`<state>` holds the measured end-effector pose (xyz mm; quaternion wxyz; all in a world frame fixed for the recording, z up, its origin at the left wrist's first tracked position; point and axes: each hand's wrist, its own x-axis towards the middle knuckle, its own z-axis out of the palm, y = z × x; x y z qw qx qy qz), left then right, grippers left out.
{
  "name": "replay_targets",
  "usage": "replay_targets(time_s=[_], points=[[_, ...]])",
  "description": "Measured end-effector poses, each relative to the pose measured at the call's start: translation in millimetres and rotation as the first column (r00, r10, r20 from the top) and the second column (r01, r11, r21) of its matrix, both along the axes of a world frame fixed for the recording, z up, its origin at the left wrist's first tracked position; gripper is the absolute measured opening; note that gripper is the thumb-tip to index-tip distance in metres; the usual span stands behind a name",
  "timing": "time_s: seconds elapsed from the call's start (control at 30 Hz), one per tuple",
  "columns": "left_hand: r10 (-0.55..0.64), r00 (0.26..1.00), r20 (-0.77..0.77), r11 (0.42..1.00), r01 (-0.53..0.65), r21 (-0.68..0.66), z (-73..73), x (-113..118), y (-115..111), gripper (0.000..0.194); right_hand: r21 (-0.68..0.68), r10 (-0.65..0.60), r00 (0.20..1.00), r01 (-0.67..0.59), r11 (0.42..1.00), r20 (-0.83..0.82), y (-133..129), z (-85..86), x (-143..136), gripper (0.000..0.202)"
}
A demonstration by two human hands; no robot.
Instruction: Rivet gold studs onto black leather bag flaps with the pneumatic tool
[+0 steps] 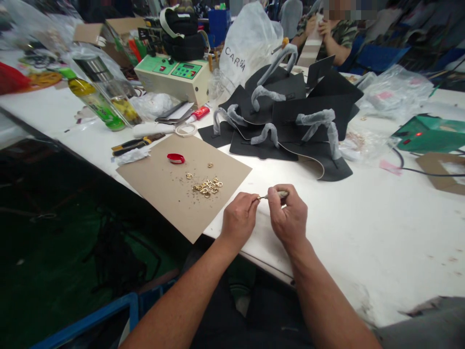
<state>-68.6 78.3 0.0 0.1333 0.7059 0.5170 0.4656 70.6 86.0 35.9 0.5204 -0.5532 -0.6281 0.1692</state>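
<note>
My left hand (240, 215) pinches a tiny gold-coloured piece (258, 198) above the table's front edge. In my right hand (289, 213) is a thin screwdriver-like tool (279, 194), its tip meeting the small piece. Left of my hands, a brown board (163, 203) carries a pile of gold metal rings (208, 187), with small dark bits scattered around them. Two more rings (189, 176) lie apart from the pile. Behind them on the board is a red oval object (176, 158).
Black sheets with wrapped handles (283, 126) are heaped behind my hands on the white table (381, 232). Pliers (138, 144), bottles (98, 104) and a control box (174, 77) stand back left. A green device (428, 133) is at right. Another person's hands (325, 30) show at the back.
</note>
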Motion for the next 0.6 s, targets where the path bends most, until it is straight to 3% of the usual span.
replay_targets(time_s=[0.1, 0.23, 0.33, 0.47, 0.6], points=[[0.004, 0.997, -0.081, 1.000, -0.003, 0.018, -0.8, 1, -2, 0.018, -0.092, 0.002, 0.997, -0.008, 0.996, -0.072, 2, 2.0, 3, 0.024], [0.003, 0.997, -0.073, 1.000, -0.002, 0.014, 5.7, 2, -4, 0.017, -0.274, -0.052, 0.931, -0.053, 0.960, -0.362, 3, 5.3, 9, 0.030], [0.001, 0.996, -0.093, 1.000, -0.001, -0.001, 20.1, -1, -3, 0.016, -0.226, -0.068, 0.911, -0.029, 0.974, -0.408, 0, 9.3, 8, 0.029], [0.014, 0.975, -0.221, 0.998, -0.026, -0.050, 43.9, -19, 0, 0.016, -0.123, 0.026, 0.909, -0.085, 0.989, -0.415, -6, 15.6, 8, 0.028], [0.134, 0.895, -0.424, 0.981, -0.179, -0.069, 59.0, -54, 6, 0.015, -0.099, -0.007, 0.779, -0.070, 0.993, -0.627, 0, 15.7, 13, 0.026]])
